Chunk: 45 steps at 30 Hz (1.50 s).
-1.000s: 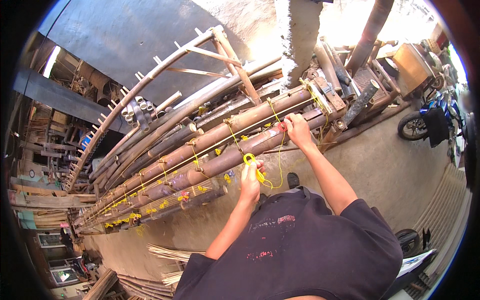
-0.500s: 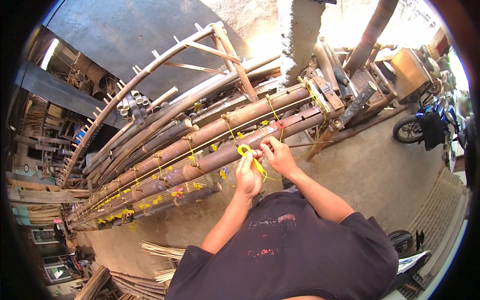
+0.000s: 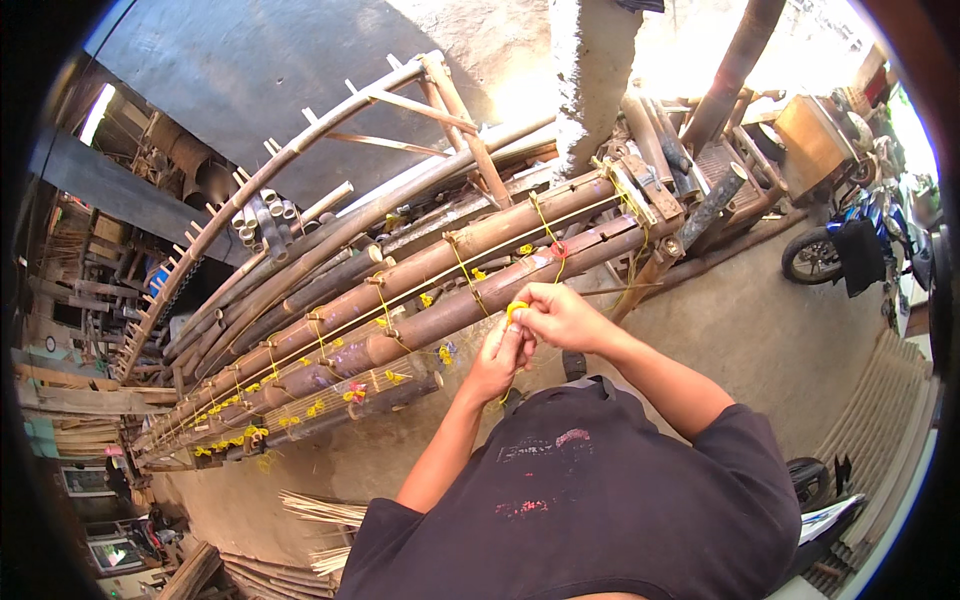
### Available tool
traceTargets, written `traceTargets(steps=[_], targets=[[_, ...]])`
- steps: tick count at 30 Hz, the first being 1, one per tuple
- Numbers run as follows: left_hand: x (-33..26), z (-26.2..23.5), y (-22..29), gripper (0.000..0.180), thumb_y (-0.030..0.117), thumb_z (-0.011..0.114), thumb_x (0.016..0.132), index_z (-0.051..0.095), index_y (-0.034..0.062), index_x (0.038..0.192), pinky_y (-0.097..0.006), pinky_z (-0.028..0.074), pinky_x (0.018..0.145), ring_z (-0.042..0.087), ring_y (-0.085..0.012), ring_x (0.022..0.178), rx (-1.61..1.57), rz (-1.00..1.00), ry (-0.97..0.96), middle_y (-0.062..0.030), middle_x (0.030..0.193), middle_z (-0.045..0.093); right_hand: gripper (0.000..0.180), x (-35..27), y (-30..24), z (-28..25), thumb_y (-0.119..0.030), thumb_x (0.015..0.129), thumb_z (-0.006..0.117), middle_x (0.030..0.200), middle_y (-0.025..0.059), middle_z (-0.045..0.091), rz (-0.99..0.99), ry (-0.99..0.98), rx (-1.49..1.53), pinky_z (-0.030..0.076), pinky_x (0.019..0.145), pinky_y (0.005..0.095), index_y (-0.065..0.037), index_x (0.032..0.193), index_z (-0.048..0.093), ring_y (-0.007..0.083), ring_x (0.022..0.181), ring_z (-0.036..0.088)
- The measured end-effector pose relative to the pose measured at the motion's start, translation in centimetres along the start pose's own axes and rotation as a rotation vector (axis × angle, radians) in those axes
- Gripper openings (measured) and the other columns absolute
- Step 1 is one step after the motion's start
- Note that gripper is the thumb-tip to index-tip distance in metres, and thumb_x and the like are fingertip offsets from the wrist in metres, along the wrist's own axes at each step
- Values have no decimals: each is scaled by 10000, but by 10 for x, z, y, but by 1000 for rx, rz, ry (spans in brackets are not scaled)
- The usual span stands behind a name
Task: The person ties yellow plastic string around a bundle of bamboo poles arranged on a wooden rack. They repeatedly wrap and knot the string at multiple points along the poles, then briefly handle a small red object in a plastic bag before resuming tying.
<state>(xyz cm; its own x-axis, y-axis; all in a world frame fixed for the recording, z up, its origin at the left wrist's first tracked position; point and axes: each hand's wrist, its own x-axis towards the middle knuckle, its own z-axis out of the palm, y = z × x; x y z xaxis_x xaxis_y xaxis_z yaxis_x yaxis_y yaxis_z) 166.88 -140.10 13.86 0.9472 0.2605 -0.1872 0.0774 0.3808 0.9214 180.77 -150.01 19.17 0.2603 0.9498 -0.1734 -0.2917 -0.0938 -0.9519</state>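
Note:
A small bundle of yellow cord (image 3: 516, 309) is pinched between my two hands, just in front of the nearer bamboo pole. My left hand (image 3: 490, 365) is closed on its lower part, and a bit of cord hangs below the fingers. My right hand (image 3: 565, 316) presses thumb and fingers on the top of the bundle, touching the left. Most of the cord is hidden by the fingers. Beyond lie two long bamboo poles, the farther one (image 3: 415, 265) and the nearer one (image 3: 430, 330), tied across with several yellow cords. A red tie (image 3: 558, 249) sits near their right end.
A curved bamboo frame with pegs (image 3: 300, 135) rises behind the poles, over stacked bamboo tubes (image 3: 270, 215). A concrete pillar (image 3: 598, 80) stands at the back. To the right is a blue motorcycle (image 3: 870, 235). Thin bamboo sticks (image 3: 322, 508) lie at lower left.
My hands have come together, the right one moving left and slightly down onto the left. The yellow cord's open loops are now gathered and mostly covered by my fingers.

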Motion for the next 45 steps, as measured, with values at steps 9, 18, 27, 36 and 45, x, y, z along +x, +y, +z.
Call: traceTargets(steps=[9, 18, 27, 36, 45], targets=[[-20, 3, 9, 228, 225, 398, 1067, 517, 36, 1022, -285, 488, 706, 460, -89, 656, 232, 110, 95, 6, 734, 461, 190, -11, 10, -1, -284, 1002, 569, 636, -62, 423, 69, 131, 418, 293, 451, 209, -101, 963, 536, 35, 503, 368], [-20, -14, -30, 282, 218, 506, 990, 579, 39, 783, -276, 415, 584, 479, -92, 647, 501, -71, -115, 15, 713, 540, 729, -46, -15, 8, -727, 944, 198, 926, 80, 512, 289, -232, -63, 503, 596, 288, -162, 1357, 399, 144, 647, 568], [-2, -24, -81, 300, 218, 467, 1013, 600, 29, 821, -259, 441, 673, 508, -102, 721, 505, 134, -303, -8, 742, 562, 657, -65, 30, 26, -758, 928, 229, 770, 13, 479, 85, 139, -329, 438, 523, 268, -155, 1035, 467, 124, 523, 430], [20, 21, -86, 284, 226, 438, 1004, 541, 55, 803, -269, 396, 616, 432, -83, 658, 375, -53, -246, 23, 706, 479, 666, -86, 60, -25, -733, 941, 267, 746, 15, 543, 231, 236, 45, 432, 531, 263, -114, 1088, 466, 112, 645, 541], [55, 73, -127, 283, 257, 504, 988, 654, 27, 918, -323, 480, 695, 577, -156, 787, 471, -289, -48, -75, 832, 612, 527, -107, 68, -98, -571, 1006, 401, 843, 83, 610, 172, 195, -152, 535, 669, 316, -74, 1144, 512, 179, 752, 636]])
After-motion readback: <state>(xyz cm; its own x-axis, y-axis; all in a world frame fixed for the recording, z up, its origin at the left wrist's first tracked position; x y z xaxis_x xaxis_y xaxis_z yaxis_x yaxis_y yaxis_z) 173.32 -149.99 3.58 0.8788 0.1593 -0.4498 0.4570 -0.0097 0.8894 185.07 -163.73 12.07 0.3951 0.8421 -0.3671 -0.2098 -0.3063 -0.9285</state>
